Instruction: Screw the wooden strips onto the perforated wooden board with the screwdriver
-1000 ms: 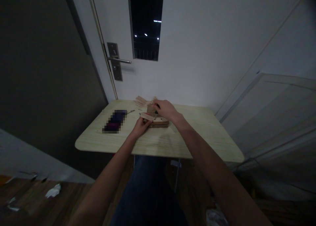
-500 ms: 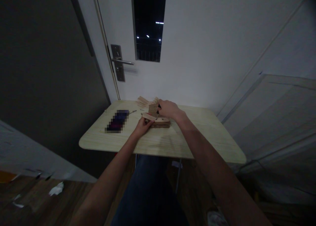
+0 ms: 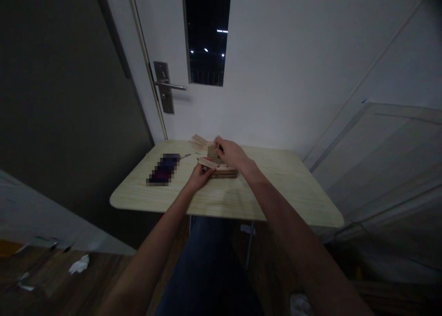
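My left hand [image 3: 199, 177] is closed on the left end of a pale flat wooden piece [image 3: 223, 167] with several dark spots, like screws or holes. This piece lies over a stack of brown boards [image 3: 226, 175] on the table. Above it, my right hand [image 3: 229, 151] grips a small screwdriver [image 3: 220, 148] with a dark handle. Its thin shaft points down to the wooden piece near my left fingertips; whether the tip sits in a screw is too small to tell. Behind the piece is a brown ridged board [image 3: 212, 153], partly covered by my right hand.
Several loose wooden strips [image 3: 200, 141] lie at the table's back edge. A blurred-out dark flat object [image 3: 164, 169] is on the left, beside a thin metal tool [image 3: 185, 156]. The pale table [image 3: 276, 187] stands against a white door with a handle [image 3: 172, 86].
My right hand has shifted slightly left, its fingers now raised around the top of the screwdriver, and the shaft shows more upright. My left hand stays in place on the wooden piece.
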Demonstrator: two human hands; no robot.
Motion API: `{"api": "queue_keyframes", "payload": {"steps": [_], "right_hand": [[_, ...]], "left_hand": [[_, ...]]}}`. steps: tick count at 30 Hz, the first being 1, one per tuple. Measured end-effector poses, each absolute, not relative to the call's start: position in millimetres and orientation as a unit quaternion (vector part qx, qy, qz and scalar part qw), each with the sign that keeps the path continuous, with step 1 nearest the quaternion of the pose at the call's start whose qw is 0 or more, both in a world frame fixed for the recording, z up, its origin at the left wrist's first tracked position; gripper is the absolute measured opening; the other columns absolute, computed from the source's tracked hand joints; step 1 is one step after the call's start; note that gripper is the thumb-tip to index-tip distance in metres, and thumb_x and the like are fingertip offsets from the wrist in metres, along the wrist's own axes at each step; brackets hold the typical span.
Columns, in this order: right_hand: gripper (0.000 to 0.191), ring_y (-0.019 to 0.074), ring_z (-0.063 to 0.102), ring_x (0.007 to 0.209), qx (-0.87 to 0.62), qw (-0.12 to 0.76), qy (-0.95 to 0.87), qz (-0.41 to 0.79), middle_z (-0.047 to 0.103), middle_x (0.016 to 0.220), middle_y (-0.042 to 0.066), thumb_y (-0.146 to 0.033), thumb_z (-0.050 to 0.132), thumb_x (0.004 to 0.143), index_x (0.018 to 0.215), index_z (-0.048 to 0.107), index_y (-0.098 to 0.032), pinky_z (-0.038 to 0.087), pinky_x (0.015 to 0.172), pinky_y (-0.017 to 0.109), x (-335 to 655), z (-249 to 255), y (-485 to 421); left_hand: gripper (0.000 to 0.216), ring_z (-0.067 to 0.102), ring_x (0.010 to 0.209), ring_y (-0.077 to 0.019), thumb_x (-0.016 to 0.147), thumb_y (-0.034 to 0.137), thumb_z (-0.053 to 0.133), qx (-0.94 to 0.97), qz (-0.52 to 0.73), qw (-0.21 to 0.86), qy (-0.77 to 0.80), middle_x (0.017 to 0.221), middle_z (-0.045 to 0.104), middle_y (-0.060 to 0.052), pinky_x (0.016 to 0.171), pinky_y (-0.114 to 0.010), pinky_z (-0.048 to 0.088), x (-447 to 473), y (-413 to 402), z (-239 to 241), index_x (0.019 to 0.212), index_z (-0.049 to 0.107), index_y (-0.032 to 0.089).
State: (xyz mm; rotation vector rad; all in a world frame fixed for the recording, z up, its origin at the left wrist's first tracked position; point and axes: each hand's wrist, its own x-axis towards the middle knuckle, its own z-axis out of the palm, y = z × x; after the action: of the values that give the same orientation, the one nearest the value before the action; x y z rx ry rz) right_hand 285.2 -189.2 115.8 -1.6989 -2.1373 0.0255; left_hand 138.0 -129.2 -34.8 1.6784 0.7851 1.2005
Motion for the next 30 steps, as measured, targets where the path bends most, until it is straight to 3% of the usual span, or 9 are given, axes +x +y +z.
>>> {"api": "queue_keyframes", "payload": {"steps": [10,13,18,25,30], "right_hand": [[0.015,0.0153,0.058,0.083,-0.559,0.299,-0.766,0.106,0.062,0.095,0.004,-0.022,0.036,0.092,0.103,0.046,-0.021,0.044,0.077,0.027,285,99,-189],[0.02,0.0153,0.058,0.085,-0.56,0.312,-0.758,0.122,0.062,0.1,0.004,-0.017,0.036,0.089,0.106,0.045,-0.021,0.045,0.079,0.029,289,95,-189],[0.037,0.0165,0.06,0.09,-0.529,0.339,-0.771,0.104,0.063,0.113,0.008,-0.02,0.041,0.091,0.127,0.038,-0.021,0.047,0.085,0.032,302,89,-192],[0.032,0.0146,0.06,0.113,-0.455,0.406,-0.778,0.152,0.057,0.132,0.006,-0.028,0.045,0.095,0.127,0.045,-0.025,0.049,0.096,0.031,305,76,-186],[0.039,0.0154,0.063,0.111,-0.48,0.399,-0.755,0.201,0.057,0.134,0.008,-0.03,0.04,0.097,0.136,0.041,-0.024,0.052,0.096,0.033,300,76,-183]], "left_hand": [[0.043,0.061,0.099,-0.0212,0.077,0.04,0.069,0.689,0.484,0.446,0.305,0.108,0.065,-0.009,0.089,-0.035,0.049,136,-129,-33,0.111,0.055,0.016],[0.043,0.061,0.099,-0.0208,0.077,0.04,0.069,0.688,0.484,0.446,0.305,0.108,0.065,-0.008,0.088,-0.034,0.049,137,-130,-32,0.111,0.055,0.017],[0.044,0.061,0.1,-0.0218,0.076,0.04,0.071,0.685,0.488,0.448,0.303,0.109,0.064,-0.009,0.088,-0.035,0.049,137,-130,-33,0.109,0.055,0.016],[0.044,0.061,0.1,-0.0219,0.076,0.041,0.071,0.682,0.483,0.453,0.311,0.109,0.064,-0.009,0.088,-0.036,0.049,136,-131,-34,0.111,0.055,0.017],[0.046,0.062,0.098,-0.0219,0.077,0.04,0.071,0.671,0.483,0.464,0.318,0.105,0.065,-0.008,0.086,-0.035,0.05,136,-133,-34,0.113,0.054,0.017]]}}
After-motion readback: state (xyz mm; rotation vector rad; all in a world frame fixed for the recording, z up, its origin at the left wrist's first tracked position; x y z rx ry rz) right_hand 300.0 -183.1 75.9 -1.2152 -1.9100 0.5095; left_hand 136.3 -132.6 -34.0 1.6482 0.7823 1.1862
